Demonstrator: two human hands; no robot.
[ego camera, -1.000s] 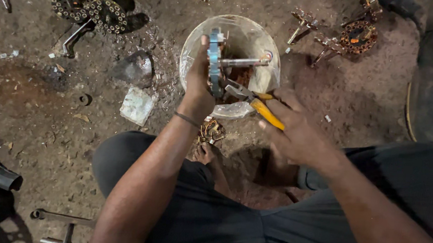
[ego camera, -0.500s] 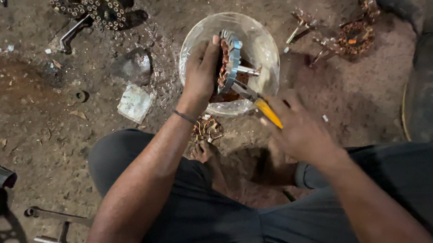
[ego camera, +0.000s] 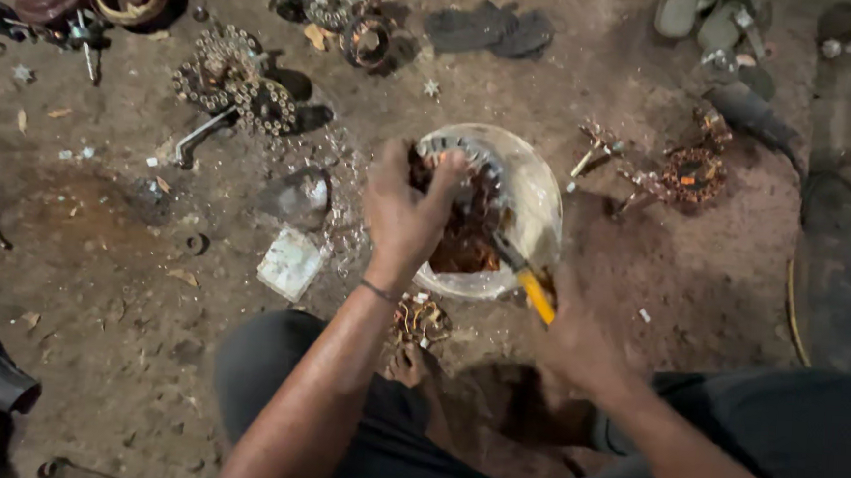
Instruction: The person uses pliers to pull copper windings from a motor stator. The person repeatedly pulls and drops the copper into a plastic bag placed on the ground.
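A person is squatting on the bare brown dirt floor (ego camera: 100, 249), working over a round translucent plastic bowl (ego camera: 538, 202) set just ahead of the knees. Inside the bowl, a rusty copper-wound motor core (ego camera: 466, 227) is standing on edge; its windings are appearing largely intact, so the stripping is judged as barely begun, with most wire left to free. The left hand (ego camera: 402, 213) is clenching the core's upper rim from above the bowl. The right hand (ego camera: 577, 342), at the bowl's near edge, is grasping yellow-handled pliers (ego camera: 526, 280), whose tip is reaching into the core's lower side. Left of the bowl, a pale flat square block (ego camera: 291, 262) is lying.
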